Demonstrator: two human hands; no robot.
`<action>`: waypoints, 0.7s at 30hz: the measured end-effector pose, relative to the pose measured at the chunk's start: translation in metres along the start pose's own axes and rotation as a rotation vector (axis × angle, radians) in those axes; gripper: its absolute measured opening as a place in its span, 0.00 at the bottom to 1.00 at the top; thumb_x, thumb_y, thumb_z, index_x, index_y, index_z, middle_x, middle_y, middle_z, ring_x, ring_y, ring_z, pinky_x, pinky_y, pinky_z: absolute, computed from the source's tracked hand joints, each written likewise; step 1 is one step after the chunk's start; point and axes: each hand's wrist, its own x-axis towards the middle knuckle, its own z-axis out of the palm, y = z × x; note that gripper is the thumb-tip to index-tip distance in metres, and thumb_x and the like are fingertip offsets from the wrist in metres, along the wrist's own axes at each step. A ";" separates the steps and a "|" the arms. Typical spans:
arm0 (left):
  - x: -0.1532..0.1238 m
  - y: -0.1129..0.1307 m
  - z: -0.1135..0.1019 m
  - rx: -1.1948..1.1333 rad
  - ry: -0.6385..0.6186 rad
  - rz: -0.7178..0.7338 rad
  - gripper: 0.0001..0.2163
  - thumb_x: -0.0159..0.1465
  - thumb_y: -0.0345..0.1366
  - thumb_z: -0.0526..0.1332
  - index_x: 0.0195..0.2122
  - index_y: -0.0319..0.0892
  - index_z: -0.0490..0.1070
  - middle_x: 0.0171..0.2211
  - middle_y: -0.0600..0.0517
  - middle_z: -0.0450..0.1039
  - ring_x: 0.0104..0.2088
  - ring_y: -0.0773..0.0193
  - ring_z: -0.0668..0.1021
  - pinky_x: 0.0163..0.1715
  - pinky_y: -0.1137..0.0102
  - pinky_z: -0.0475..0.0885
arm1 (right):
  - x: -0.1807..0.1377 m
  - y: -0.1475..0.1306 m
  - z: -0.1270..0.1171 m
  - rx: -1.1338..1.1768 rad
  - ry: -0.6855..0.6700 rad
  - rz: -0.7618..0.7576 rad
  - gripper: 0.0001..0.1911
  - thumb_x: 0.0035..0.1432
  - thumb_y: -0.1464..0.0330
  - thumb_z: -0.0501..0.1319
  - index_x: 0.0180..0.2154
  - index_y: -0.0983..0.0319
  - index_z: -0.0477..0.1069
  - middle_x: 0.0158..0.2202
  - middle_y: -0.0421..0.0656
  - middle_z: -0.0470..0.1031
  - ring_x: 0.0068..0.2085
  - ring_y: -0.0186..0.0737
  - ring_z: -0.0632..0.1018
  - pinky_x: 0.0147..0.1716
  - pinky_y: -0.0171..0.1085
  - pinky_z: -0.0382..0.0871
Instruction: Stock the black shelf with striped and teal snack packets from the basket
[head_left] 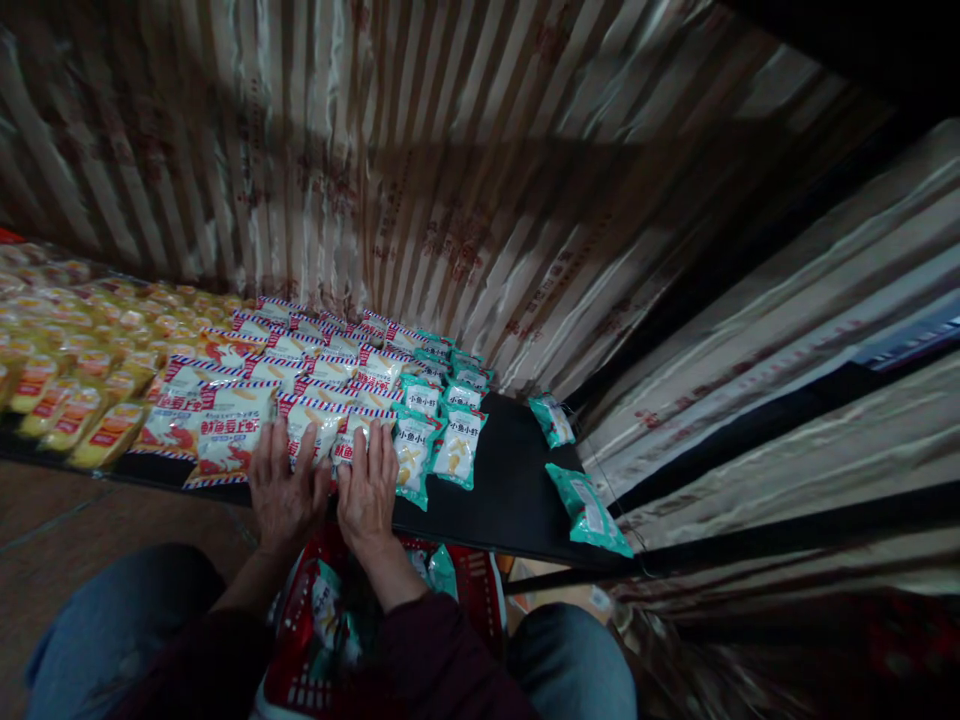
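Observation:
My left hand (285, 490) and my right hand (369, 490) lie flat, fingers stretched out, side by side on white snack packets with red and blue striped edges (319, 420) at the front of a black shelf (510, 490). Neither hand grips anything. Just right of my right hand lie teal snack packets (439, 445) in rows. Two loose teal packets (589, 510) rest apart near the shelf's right end.
Yellow snack packets (67, 385) fill the shelf's left part. A red basket (315, 620) holding packets sits between my knees below the shelf edge. Striped shiny sheeting (450, 180) hangs behind and to the right.

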 end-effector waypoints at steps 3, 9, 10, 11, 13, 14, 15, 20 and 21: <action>-0.004 -0.001 -0.001 0.025 0.024 -0.015 0.33 0.60 0.36 0.61 0.65 0.44 0.52 0.68 0.38 0.44 0.65 0.41 0.54 0.59 0.48 0.55 | -0.005 0.001 -0.002 0.001 -0.001 -0.011 0.28 0.65 0.67 0.50 0.64 0.67 0.53 0.68 0.56 0.45 0.68 0.52 0.43 0.61 0.55 0.52; -0.010 -0.003 -0.002 0.044 0.018 -0.019 0.34 0.60 0.39 0.62 0.66 0.45 0.49 0.67 0.38 0.45 0.65 0.41 0.55 0.59 0.48 0.56 | -0.019 0.007 -0.008 0.004 0.008 -0.050 0.29 0.64 0.65 0.53 0.64 0.63 0.52 0.68 0.55 0.43 0.68 0.55 0.44 0.60 0.57 0.53; -0.010 -0.003 -0.003 0.046 0.019 -0.017 0.35 0.59 0.39 0.62 0.66 0.45 0.49 0.67 0.38 0.45 0.65 0.41 0.54 0.59 0.48 0.56 | -0.021 0.008 -0.010 0.007 0.006 -0.050 0.29 0.64 0.64 0.53 0.65 0.63 0.51 0.68 0.55 0.43 0.68 0.54 0.44 0.60 0.57 0.53; -0.011 -0.003 -0.004 0.049 0.019 -0.016 0.35 0.59 0.39 0.62 0.66 0.44 0.49 0.67 0.38 0.45 0.65 0.41 0.54 0.59 0.47 0.56 | -0.022 0.009 -0.012 0.011 0.005 -0.048 0.29 0.64 0.64 0.53 0.65 0.62 0.51 0.69 0.54 0.43 0.68 0.54 0.44 0.60 0.57 0.53; -0.012 -0.002 -0.006 0.055 0.016 -0.015 0.36 0.59 0.40 0.62 0.66 0.43 0.49 0.67 0.37 0.45 0.65 0.40 0.54 0.59 0.47 0.56 | -0.025 0.011 -0.017 0.019 0.005 -0.044 0.29 0.64 0.64 0.52 0.65 0.61 0.51 0.69 0.53 0.43 0.68 0.53 0.44 0.60 0.57 0.53; -0.013 -0.001 -0.007 0.057 0.013 -0.015 0.36 0.59 0.40 0.63 0.66 0.42 0.48 0.67 0.36 0.46 0.65 0.40 0.54 0.59 0.46 0.56 | -0.027 0.012 -0.019 0.024 0.005 -0.044 0.29 0.64 0.65 0.52 0.65 0.60 0.51 0.69 0.52 0.42 0.68 0.53 0.44 0.60 0.57 0.53; -0.013 0.000 -0.007 0.057 0.009 -0.016 0.37 0.59 0.41 0.63 0.66 0.42 0.48 0.67 0.35 0.46 0.65 0.40 0.55 0.59 0.46 0.56 | -0.028 0.014 -0.022 0.028 0.007 -0.044 0.28 0.65 0.65 0.51 0.65 0.61 0.51 0.69 0.52 0.42 0.68 0.53 0.44 0.61 0.57 0.53; -0.017 0.000 -0.007 0.039 -0.012 -0.037 0.36 0.59 0.41 0.62 0.66 0.41 0.49 0.67 0.35 0.46 0.65 0.39 0.55 0.58 0.46 0.57 | -0.035 0.022 -0.028 0.049 0.029 -0.056 0.26 0.66 0.65 0.48 0.64 0.63 0.52 0.69 0.53 0.43 0.68 0.53 0.43 0.61 0.57 0.53; -0.017 0.000 -0.007 0.032 -0.014 -0.037 0.36 0.59 0.41 0.62 0.66 0.42 0.49 0.67 0.35 0.46 0.65 0.39 0.55 0.58 0.46 0.57 | -0.035 0.023 -0.029 0.054 0.035 -0.057 0.26 0.66 0.65 0.48 0.64 0.63 0.53 0.69 0.53 0.43 0.68 0.53 0.44 0.61 0.57 0.53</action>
